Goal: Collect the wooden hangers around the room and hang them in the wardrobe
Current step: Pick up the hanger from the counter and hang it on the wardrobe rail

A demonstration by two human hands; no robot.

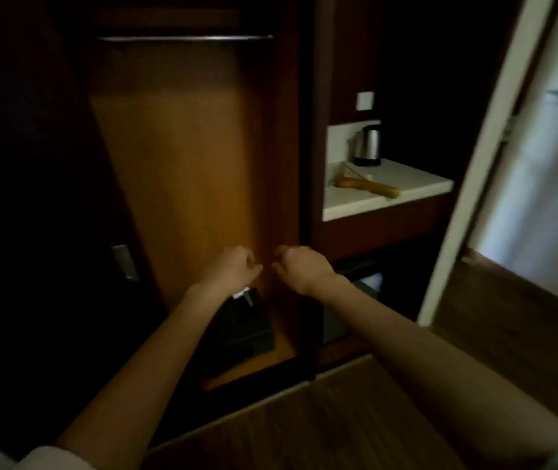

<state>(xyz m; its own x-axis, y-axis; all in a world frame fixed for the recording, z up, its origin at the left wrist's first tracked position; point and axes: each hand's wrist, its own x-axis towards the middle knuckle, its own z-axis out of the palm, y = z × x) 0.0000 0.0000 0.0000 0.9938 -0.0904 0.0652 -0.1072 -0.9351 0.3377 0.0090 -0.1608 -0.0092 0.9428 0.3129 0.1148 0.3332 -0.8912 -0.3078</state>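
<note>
Open wardrobe (182,164) free beneath rail (186,38), dark box (240,330), perhaps a safe, on its floor

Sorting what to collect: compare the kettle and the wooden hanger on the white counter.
The kettle is shiny metal; the wooden hanger is brown wood. The kettle stands upright at the back; the hanger lies flat nearer the front. Both rest on the white counter.
</note>
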